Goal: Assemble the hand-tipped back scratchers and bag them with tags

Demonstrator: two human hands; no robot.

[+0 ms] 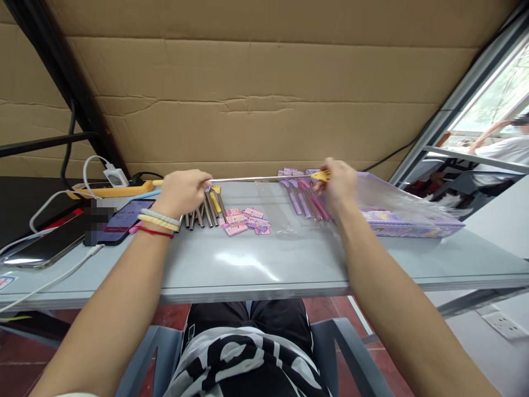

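Observation:
A thin metal telescopic back scratcher [264,178] is stretched level between my hands, above the back of the table. My left hand [185,190] is closed round its left part, with a yellow end showing beyond the wrist. At the other end my right hand [339,184], slightly blurred, is closed by the yellow claw head. Below my left hand lie several metal rods [201,215], some with yellow parts. Small pink and purple printed cards [243,220] are scattered beside them. Purple and magenta scratchers [306,198] lie near my right hand, some on printed cards.
A purple box [403,229] with clear plastic film stands at the right. To the left are phones [124,220], white cables and a yellow power strip [105,191]. Cardboard [273,71] walls the back. Another person [504,146] is at the far right.

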